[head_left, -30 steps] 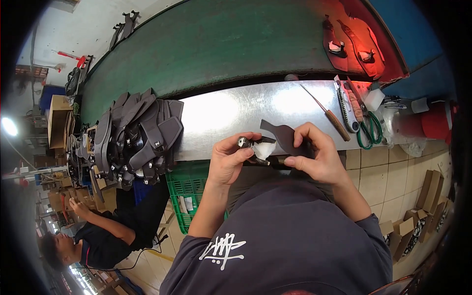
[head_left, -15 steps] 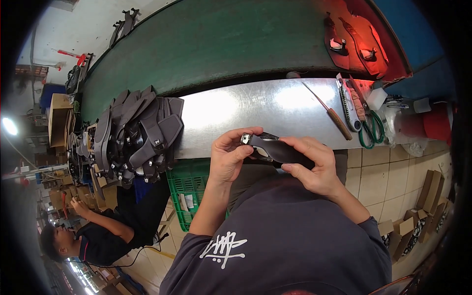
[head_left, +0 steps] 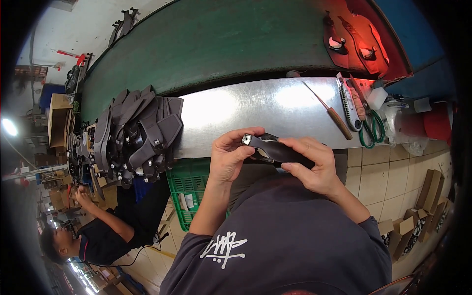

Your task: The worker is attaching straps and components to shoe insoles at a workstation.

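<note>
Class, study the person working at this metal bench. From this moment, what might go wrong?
1. The dark piece is gripped between fingers and thumbs of the left hand and right hand, so it might slip and drop.
2. The wooden-handled pointed tool lies with its handle near the front edge of the metal bench; a knock could send it off.
3. The pile of dark pieces is loosely heaped and could slide.

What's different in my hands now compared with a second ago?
The dark curved piece in your right hand came down toward you and now lies over the black strap part in your left hand, narrow end leftward, hiding much of the white wad. Neither hand let go. The wooden-handled awl, green-handled scissors and heap of dark pieces stayed put.
</note>
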Demonstrator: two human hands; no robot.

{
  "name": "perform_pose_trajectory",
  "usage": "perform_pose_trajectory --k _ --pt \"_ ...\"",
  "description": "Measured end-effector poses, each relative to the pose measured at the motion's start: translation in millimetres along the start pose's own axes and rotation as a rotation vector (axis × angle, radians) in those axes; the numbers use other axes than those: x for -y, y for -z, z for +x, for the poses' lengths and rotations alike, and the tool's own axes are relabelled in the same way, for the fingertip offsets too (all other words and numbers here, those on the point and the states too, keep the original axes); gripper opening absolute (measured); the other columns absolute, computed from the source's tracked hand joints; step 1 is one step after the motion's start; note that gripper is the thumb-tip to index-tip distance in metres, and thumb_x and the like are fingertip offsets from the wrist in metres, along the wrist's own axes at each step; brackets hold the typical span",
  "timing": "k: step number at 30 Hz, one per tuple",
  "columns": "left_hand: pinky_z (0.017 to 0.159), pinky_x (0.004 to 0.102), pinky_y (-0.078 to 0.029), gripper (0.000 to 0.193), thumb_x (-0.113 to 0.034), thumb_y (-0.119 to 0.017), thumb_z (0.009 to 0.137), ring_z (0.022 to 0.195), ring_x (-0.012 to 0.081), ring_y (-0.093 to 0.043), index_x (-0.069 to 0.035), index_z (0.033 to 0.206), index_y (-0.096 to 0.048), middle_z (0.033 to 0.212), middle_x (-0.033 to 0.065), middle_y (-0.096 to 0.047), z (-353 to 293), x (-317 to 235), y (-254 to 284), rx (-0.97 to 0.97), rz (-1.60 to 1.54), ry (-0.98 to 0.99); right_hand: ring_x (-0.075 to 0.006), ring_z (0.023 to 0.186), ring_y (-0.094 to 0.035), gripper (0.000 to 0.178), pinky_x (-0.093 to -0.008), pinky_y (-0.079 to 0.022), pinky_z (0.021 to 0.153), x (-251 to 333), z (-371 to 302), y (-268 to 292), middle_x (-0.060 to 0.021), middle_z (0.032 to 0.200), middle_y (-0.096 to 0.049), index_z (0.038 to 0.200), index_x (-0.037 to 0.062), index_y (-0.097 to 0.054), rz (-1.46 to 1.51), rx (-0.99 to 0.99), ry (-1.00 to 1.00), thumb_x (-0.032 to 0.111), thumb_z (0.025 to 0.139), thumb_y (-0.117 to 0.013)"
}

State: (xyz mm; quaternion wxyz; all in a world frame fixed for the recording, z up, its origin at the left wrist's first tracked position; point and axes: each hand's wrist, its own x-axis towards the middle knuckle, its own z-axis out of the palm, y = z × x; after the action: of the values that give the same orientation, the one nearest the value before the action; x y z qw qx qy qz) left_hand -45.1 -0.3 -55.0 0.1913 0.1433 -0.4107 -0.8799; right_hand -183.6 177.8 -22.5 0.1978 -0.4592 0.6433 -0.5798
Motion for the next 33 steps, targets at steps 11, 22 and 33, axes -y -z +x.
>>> perform_pose_trajectory --k 11,22,33 --pt "0.081 0.0333 -0.057 0.036 0.009 -0.070 0.073 0.099 0.0228 -0.066 0.002 0.109 -0.067 0.117 0.0210 -0.063 -1.6 -0.5 -0.9 0.009 0.087 -0.037 -0.0257 0.078 -0.064 0.040 -0.0327 -0.049 0.072 4.1 2.8 4.0 -0.0130 0.091 -0.068 0.111 0.0017 -0.066 -0.069 0.015 0.012 0.005 0.072 -0.072" --pt "0.089 0.0347 -0.053 0.040 0.014 -0.066 0.073 0.111 0.0311 -0.061 0.000 0.111 -0.068 0.122 0.0284 -0.058 -2.1 -3.6 0.6 0.131 0.294 -0.181 -0.0259 0.075 -0.063 0.039 -0.0335 -0.047 0.067 9.9 9.9 9.4 -0.0119 0.087 -0.066 0.110 0.0033 -0.067 -0.203 0.090 0.100 0.005 0.071 -0.072" --pt "0.097 0.0377 -0.047 0.042 0.012 -0.065 0.070 0.118 0.0355 -0.056 0.002 0.111 -0.068 0.129 0.0312 -0.053 -1.0 -2.3 8.4 0.221 0.324 -0.192 -0.0245 0.073 -0.060 0.036 -0.0357 -0.047 0.065 12.4 10.8 9.3 -0.0065 0.082 -0.060 0.108 0.0055 -0.066 -0.335 0.070 0.194 0.013 0.074 -0.073"
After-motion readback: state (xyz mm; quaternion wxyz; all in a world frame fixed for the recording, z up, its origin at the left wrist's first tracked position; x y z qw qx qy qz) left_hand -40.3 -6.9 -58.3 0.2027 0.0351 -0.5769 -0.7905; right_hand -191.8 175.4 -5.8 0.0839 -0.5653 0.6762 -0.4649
